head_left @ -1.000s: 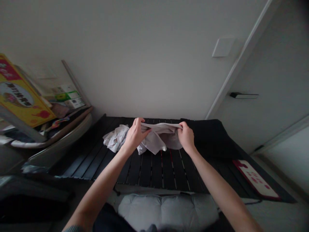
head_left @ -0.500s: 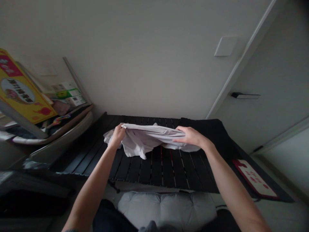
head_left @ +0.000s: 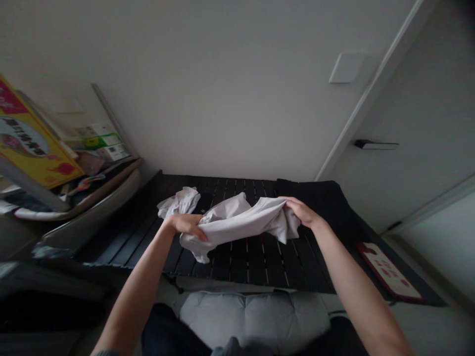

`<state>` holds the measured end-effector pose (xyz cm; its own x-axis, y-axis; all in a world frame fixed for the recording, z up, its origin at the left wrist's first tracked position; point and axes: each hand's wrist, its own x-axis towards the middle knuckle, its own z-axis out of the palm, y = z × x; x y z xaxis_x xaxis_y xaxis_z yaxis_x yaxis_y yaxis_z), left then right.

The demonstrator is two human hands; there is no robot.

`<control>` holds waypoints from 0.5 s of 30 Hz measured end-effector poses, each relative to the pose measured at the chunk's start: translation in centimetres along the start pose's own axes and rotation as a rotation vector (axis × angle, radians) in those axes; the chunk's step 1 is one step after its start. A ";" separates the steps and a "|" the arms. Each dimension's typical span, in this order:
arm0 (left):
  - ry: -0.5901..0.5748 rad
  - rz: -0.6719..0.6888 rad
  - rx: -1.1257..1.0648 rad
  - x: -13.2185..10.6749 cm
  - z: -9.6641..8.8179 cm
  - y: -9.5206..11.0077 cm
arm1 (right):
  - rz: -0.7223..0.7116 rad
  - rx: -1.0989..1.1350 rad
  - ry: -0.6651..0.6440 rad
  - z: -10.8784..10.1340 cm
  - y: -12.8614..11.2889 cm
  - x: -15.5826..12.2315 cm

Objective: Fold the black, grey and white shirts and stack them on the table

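A pale grey-white T-shirt or similar cloth (head_left: 241, 225) hangs twisted and bunched between my hands, a little above the dark slatted table (head_left: 245, 264). My left hand (head_left: 185, 225) curls over its near-left part and grips it. My right hand (head_left: 302, 212) pinches the far-right end of the fabric. A crumpled white cloth (head_left: 178, 202) lies on the table just beyond my left hand. It may be part of the same garment, but I cannot tell.
A grey tufted cushion (head_left: 252, 324) sits below the table's near edge. A red-and-white mat (head_left: 388, 272) lies at the right end. A yellow printed board (head_left: 33, 148) leans among clutter at the left. A door with a black handle (head_left: 375, 145) stands at the right.
The cloth has twisted into a tighter bunch and dropped lower. My left hand has moved down and toward me, and my right hand has drawn slightly closer to the middle.
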<state>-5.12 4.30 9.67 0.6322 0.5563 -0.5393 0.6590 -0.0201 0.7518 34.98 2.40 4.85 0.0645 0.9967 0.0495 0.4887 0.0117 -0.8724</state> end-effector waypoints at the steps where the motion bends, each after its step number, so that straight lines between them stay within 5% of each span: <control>1: -0.018 0.029 -0.101 0.0 0.1 -0.1 | 0.030 0.083 -0.031 0.0 0.0 -0.3; 5: 0.089 0.130 -0.366 0.0 -0.5 -0.3 | 0.090 0.284 -0.079 -0.7 -0.3 -0.9; 9: 0.204 0.184 -0.256 1.3 -2.3 0.3 | 0.021 0.270 -0.031 -1.2 -0.9 1.7; 15: 0.585 0.134 0.190 7.0 -6.3 -0.1 | -0.060 -0.286 0.038 -0.4 0.8 8.1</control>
<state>-3.34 13.41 8.26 0.4223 0.9000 -0.1077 0.6842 -0.2386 0.6892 36.26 10.49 4.75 0.0583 0.9911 0.1193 0.7175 0.0415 -0.6953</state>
